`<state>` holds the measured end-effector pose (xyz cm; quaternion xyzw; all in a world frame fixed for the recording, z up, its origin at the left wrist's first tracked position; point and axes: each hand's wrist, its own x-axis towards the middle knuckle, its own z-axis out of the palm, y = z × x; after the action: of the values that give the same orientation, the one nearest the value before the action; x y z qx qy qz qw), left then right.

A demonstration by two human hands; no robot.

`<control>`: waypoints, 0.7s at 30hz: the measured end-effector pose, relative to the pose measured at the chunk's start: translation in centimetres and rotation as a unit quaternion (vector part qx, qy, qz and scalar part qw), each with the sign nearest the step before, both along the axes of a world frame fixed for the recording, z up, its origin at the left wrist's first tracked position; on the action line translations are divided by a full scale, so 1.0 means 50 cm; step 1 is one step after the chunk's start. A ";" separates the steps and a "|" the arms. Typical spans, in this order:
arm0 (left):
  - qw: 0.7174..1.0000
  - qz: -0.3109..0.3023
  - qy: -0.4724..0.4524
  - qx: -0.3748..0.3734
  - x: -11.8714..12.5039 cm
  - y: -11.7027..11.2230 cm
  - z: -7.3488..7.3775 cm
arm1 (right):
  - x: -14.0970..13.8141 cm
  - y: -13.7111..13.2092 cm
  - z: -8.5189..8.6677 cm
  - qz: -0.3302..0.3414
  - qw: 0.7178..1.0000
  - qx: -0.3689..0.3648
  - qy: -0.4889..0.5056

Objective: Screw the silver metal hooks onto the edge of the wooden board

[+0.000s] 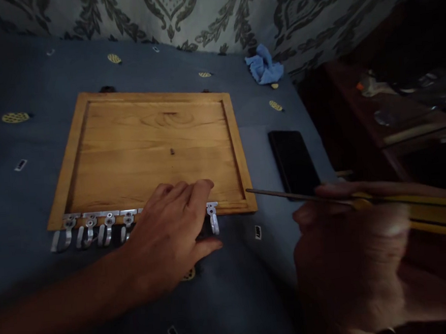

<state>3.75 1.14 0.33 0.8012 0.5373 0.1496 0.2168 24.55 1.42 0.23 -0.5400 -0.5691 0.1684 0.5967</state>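
Observation:
A wooden framed board [152, 136] lies on the blue cloth, with a metal hook rail [110, 219] along its near edge. My left hand [169, 226] rests over that edge, fingers laid across the rail and frame, thumb apart toward the right. It covers several of the hooks. At the right, my right hand [359, 259] is closed around a screwdriver [420, 209] with a yellow and black handle. The thin shaft points left, its tip at the board's lower right corner; whether it touches the wood I cannot tell.
A black phone [294, 163] lies right of the board. Behind it sits a crumpled blue cloth [265, 65] near the patterned curtain [216, 15]. Past the surface's right edge, a dark reddish-brown piece of furniture [356, 101] holds assorted items.

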 end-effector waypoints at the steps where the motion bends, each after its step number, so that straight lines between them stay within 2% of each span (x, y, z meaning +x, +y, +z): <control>1: 1.000 0.000 -0.007 0.006 -0.005 0.000 0.008 | -0.037 0.010 0.016 -0.038 0.998 0.027 0.044; 2: 1.000 -0.003 -0.014 0.017 -0.009 -0.002 0.015 | -0.065 0.017 0.022 -0.031 0.996 0.038 0.074; 4: 0.998 -0.026 -0.032 0.048 -0.013 -0.018 0.028 | -0.091 0.023 0.013 -0.011 0.996 0.049 0.075; 7: 0.989 -0.125 -0.045 0.068 -0.008 -0.068 0.029 | -0.085 0.021 -0.015 0.036 0.998 0.025 0.051; 10: 0.973 -0.218 -0.039 0.061 -0.004 -0.130 0.004 | -0.074 0.016 -0.027 0.072 0.997 0.004 0.026; 11: 0.970 -0.222 -0.056 0.078 -0.006 -0.147 -0.007 | -0.073 0.015 -0.028 0.077 0.997 0.000 0.016; 13: 0.964 -0.255 -0.048 0.056 -0.014 -0.169 -0.030 | -0.074 0.015 -0.028 0.084 0.996 -0.003 -0.004; 17: 0.948 -0.306 -0.050 0.064 -0.035 -0.174 -0.058 | -0.073 0.022 -0.031 0.121 0.992 0.009 -0.036; 21: 0.946 -0.307 -0.059 0.083 -0.038 -0.163 -0.062 | -0.069 0.028 -0.035 0.150 0.988 -0.014 -0.036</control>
<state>1.87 -7.02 -2.76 0.9322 0.2378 0.1665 0.2160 21.11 2.82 -1.54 -0.4627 -0.6623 0.2443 0.5362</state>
